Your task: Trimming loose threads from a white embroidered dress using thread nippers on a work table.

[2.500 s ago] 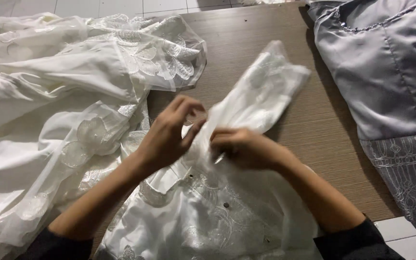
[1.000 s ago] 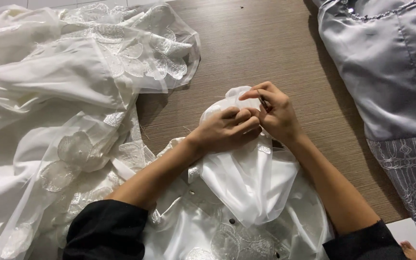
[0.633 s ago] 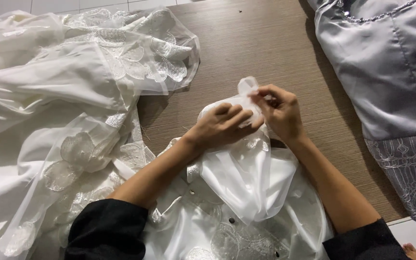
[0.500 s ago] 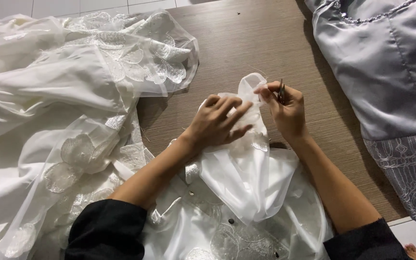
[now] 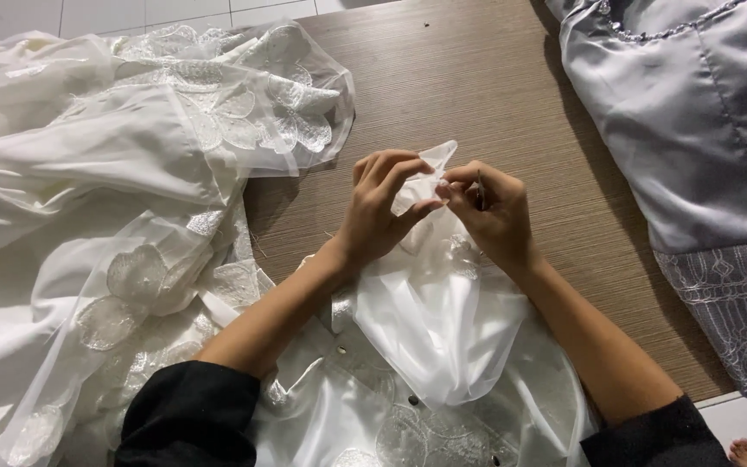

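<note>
both hands (image 5: 430,207) pinch white fabric tip (image 5: 432,169) between them

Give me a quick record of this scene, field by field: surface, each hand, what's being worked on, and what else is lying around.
Surface: brown wood-grain table
Left hand: fingertips pinching a raised corner of the white satin fabric
Right hand: closed on the same corner, grip on a thin dark tool, too small to identify
White lace garment: spread on the left, sheer with flower shapes
Grey satin garment: on the right, beaded neckline, patterned lower part
Sleeves: black, pushed up
</note>
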